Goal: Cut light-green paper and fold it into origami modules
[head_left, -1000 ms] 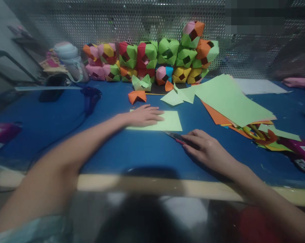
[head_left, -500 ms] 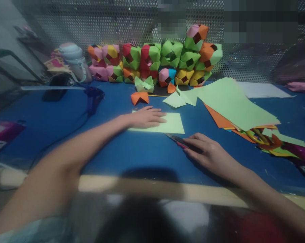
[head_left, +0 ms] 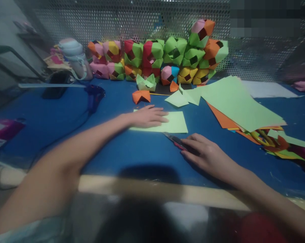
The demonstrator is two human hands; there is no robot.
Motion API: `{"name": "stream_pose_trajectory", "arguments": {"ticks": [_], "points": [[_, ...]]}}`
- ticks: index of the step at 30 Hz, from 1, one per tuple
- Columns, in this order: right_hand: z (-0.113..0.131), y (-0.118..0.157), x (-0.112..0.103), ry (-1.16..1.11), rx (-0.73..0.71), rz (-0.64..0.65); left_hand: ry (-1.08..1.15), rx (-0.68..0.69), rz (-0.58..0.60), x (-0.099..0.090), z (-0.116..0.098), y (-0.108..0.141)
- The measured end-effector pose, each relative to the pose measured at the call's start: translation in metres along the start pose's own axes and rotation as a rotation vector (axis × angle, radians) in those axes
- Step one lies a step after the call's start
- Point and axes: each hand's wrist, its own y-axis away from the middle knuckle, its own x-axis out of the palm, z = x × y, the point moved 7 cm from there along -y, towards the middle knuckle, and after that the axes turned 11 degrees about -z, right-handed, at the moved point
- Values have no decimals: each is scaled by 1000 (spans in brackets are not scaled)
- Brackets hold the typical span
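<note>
A light green sheet of paper [head_left: 176, 122] lies on the blue tabletop [head_left: 142, 152]; whether it is folded double I cannot tell. Flat across its left and middle part rests my left hand [head_left: 148, 116], fingers stretched out. My right hand [head_left: 204, 150] is closed around a utility knife [head_left: 178, 141] with a black and red handle. The pointed tip is at the paper's near edge, right of my left hand. Beyond the sheet are a folded orange paper piece [head_left: 141, 96], a green folded piece [head_left: 146, 82] and light green pieces [head_left: 178, 98].
Stacked folded-paper balls [head_left: 175, 50] line the back against a perforated metal panel [head_left: 132, 20]. A glue gun [head_left: 94, 94] with a long glue stick and a bottle [head_left: 73, 55] stand left. Green sheets [head_left: 239, 103], yellow-handled scissors [head_left: 258, 138] and paper scraps lie right.
The view has shifted slightly, so the things at the back appear a little further right and higher. The knife tip has slid slightly left along the paper's near edge; my left hand stays on the sheet.
</note>
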Motion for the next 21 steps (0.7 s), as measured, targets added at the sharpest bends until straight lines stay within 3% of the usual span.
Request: {"name": "stream_pose_trajectory", "arguments": {"ticks": [21], "points": [[12, -3, 5, 48, -43, -13, 20, 1, 0, -1, 0, 0]]}}
